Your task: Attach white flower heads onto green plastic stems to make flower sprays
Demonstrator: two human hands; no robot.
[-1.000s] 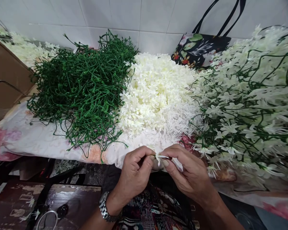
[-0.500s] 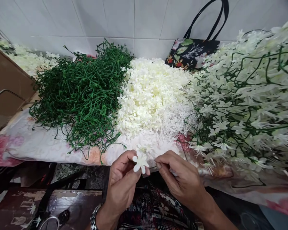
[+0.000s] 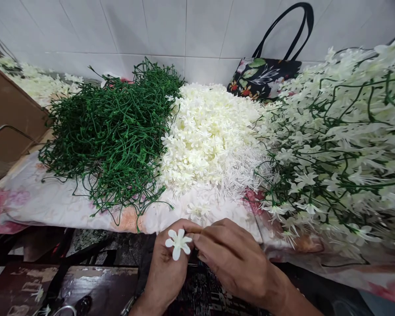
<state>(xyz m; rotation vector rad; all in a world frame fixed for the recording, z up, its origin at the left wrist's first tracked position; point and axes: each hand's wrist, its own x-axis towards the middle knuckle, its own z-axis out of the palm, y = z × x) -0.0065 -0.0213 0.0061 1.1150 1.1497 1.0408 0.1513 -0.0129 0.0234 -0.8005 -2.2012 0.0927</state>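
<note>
Just off the front edge of the table, my left hand (image 3: 169, 267) is closed on a white artificial flower (image 3: 178, 244), whose open petals face up toward me above the fist. My right hand (image 3: 233, 263) meets it from the right, thumb and fingers pinched together close to the left fingertips. What the right fingers pinch, if anything, is hidden. Beyond the hands, a loose white flower (image 3: 198, 210) lies on the floral cloth (image 3: 66, 206). Behind it spreads a heap of white flower heads (image 3: 207, 127), with a tangle of green plastic stems (image 3: 115, 127) to its left.
Assembled flower sprays (image 3: 335, 153) are piled high on the right. A black floral bag (image 3: 266, 77) leans against the tiled wall (image 3: 164, 26). A cardboard box (image 3: 13, 105) stands at the left edge. Below the table on the left is a worn brown wooden surface (image 3: 98, 281).
My right hand has moved left and now meets my left hand. The left hand has turned and lowered slightly, with the flower shifting left and down.
</note>
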